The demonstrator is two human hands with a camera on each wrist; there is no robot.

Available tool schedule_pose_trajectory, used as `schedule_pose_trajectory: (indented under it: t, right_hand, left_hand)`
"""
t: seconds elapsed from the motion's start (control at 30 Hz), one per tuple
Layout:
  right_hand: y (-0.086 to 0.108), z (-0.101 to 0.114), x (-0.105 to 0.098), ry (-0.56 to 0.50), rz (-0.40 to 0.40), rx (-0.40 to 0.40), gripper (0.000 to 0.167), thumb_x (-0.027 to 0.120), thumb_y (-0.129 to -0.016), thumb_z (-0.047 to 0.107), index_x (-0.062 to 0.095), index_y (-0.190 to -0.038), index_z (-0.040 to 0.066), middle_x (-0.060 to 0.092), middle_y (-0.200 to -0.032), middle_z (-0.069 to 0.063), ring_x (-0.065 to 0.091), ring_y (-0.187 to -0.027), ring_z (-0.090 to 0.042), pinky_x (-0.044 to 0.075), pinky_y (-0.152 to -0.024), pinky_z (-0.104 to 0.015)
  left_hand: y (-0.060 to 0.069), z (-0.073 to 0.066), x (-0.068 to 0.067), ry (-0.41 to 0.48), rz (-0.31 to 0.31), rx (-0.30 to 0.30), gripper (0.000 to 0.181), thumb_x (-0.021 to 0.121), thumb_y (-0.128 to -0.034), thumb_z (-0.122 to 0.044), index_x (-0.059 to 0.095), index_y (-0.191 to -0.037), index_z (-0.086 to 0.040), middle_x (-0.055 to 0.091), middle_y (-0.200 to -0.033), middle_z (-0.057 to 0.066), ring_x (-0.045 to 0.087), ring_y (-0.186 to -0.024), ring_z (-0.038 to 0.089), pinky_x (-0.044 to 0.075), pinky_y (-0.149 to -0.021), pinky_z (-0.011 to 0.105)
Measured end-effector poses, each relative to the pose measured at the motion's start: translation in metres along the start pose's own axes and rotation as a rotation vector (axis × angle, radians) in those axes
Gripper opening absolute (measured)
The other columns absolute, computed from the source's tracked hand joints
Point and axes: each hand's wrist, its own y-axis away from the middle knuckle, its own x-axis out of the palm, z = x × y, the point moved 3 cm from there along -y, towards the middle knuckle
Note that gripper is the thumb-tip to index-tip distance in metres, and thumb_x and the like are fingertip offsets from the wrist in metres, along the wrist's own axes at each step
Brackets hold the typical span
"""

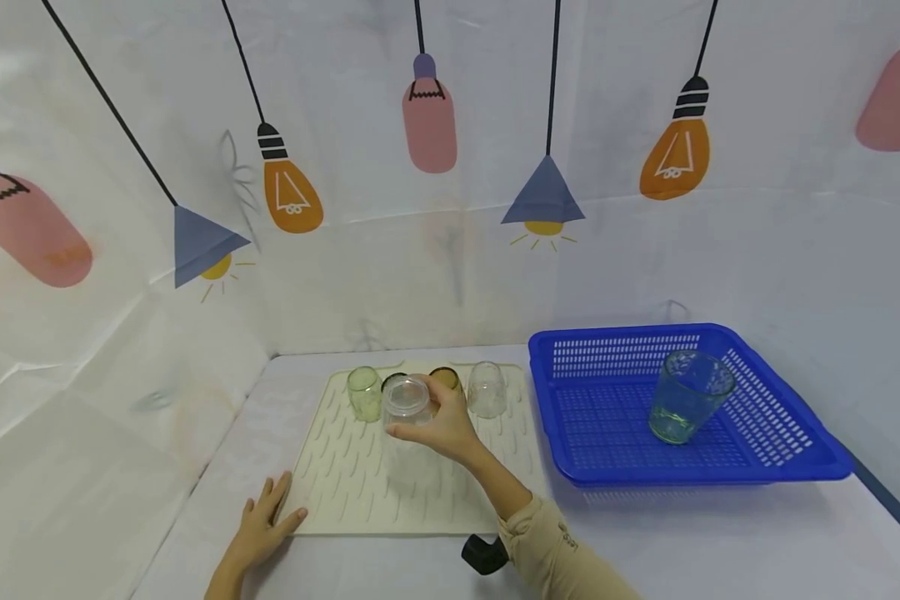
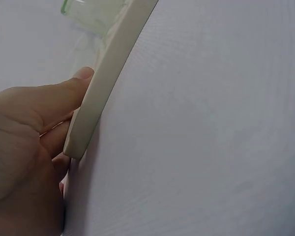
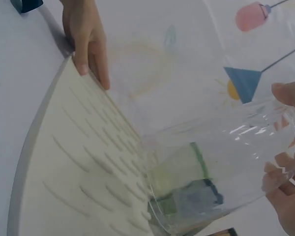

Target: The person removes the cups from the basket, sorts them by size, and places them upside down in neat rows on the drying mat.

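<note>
My right hand (image 1: 446, 421) grips a clear drinking glass (image 1: 407, 402), turned base up over the cream ridged drying mat (image 1: 345, 500). The right wrist view has the glass (image 3: 226, 172) with its rim end towards the mat; I cannot tell whether they touch. At the mat's front left corner, my left hand (image 1: 258, 529) rests with fingers spread and straight. Its thumb (image 2: 69, 96) lies against the mat's edge (image 2: 103, 88). Along the back of the mat stand a light green glass (image 1: 363, 393), a clear glass (image 1: 487, 390), an amber one (image 1: 448, 380) and a dark, mostly hidden one.
A blue perforated plastic basket (image 1: 592, 471) sits to the right of the mat, holding one large transparent glass (image 1: 686, 398). White sheeting printed with lamps (image 1: 480, 283) rises behind and to the left of the white table (image 1: 645, 542).
</note>
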Motion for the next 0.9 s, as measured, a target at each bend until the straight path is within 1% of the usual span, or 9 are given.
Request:
schedule_pose_trajectory:
  t: [0.1,0.23,0.27,0.4,0.57,0.7,0.8,0.9]
  right_hand:
    - [-0.004,-0.019,0.013,0.01,-0.01,0.019,0.064,0.08,-0.07,0.003,0.052,-0.127,-0.004,0.061,-0.115,-0.018,0.06,-0.102,-0.032,0.051,-0.086,-0.037]
    - [-0.01,-0.044,0.029,0.021,-0.022,0.041,0.066,0.083,-0.069,0.011,0.053,-0.127,0.005,0.063,-0.115,-0.01,0.061,-0.102,-0.027,0.052,-0.085,-0.033]
    - [-0.01,-0.046,0.032,0.021,-0.022,0.041,0.065,0.083,-0.069,0.013,0.054,-0.127,0.006,0.063,-0.115,-0.009,0.061,-0.102,-0.025,0.052,-0.085,-0.032]
    - [-0.012,-0.052,0.041,0.033,-0.02,0.035,0.066,0.084,-0.068,0.019,0.054,-0.126,0.008,0.063,-0.113,-0.006,0.061,-0.101,-0.019,0.052,-0.084,-0.027]
    - [-0.014,-0.054,0.05,0.08,-0.03,0.019,0.069,0.084,-0.068,0.022,0.053,-0.128,0.005,0.062,-0.115,-0.008,0.061,-0.101,-0.02,0.053,-0.082,-0.026]
    - [-0.013,-0.056,0.058,0.113,-0.027,0.044,0.073,0.083,-0.069,0.026,0.051,-0.13,0.005,0.061,-0.117,-0.008,0.06,-0.101,-0.018,0.052,-0.08,-0.025]
    - [-0.011,-0.06,0.065,0.115,-0.018,0.044,0.073,0.083,-0.069,0.026,0.05,-0.131,0.006,0.06,-0.118,-0.007,0.058,-0.102,-0.016,0.051,-0.081,-0.025]
    - [-0.01,-0.062,0.073,0.108,-0.014,0.006,0.072,0.083,-0.07,0.023,0.05,-0.131,0.006,0.061,-0.118,-0.007,0.058,-0.104,-0.016,0.051,-0.084,-0.026]
  left_hand:
    - [0.002,0.0,-0.001,0.02,-0.012,0.011,0.071,0.065,-0.0851,-0.024,0.034,-0.134,0.017,0.027,-0.138,0.039,0.017,-0.128,0.061,0.001,-0.102,0.074]
    - [0.004,0.0,-0.002,0.042,-0.024,0.032,0.068,0.065,-0.0854,-0.022,0.035,-0.134,0.017,0.029,-0.138,0.038,0.018,-0.127,0.062,-0.001,-0.102,0.073]
    - [0.004,0.0,-0.002,0.044,-0.026,0.033,0.068,0.065,-0.0855,-0.022,0.036,-0.134,0.016,0.029,-0.138,0.038,0.018,-0.127,0.062,-0.001,-0.102,0.073]
    - [0.004,-0.001,-0.001,0.041,-0.039,0.033,0.067,0.065,-0.085,-0.022,0.037,-0.133,0.016,0.033,-0.137,0.037,0.019,-0.127,0.061,0.002,-0.102,0.074]
    - [0.004,-0.001,0.0,0.055,-0.061,0.027,0.067,0.066,-0.0838,-0.021,0.039,-0.133,0.016,0.034,-0.137,0.036,0.019,-0.127,0.061,0.002,-0.102,0.074]
    - [0.003,0.0,0.001,0.044,-0.074,0.039,0.066,0.066,-0.0836,-0.021,0.039,-0.132,0.016,0.035,-0.136,0.037,0.021,-0.126,0.061,0.003,-0.101,0.074]
    - [0.003,0.001,0.001,0.036,-0.075,0.046,0.066,0.065,-0.0837,-0.021,0.039,-0.131,0.016,0.034,-0.135,0.038,0.022,-0.125,0.062,0.003,-0.101,0.074]
    - [0.003,0.001,0.002,0.045,-0.076,0.04,0.066,0.066,-0.0835,-0.02,0.039,-0.132,0.016,0.033,-0.136,0.038,0.02,-0.125,0.062,0.001,-0.101,0.074]
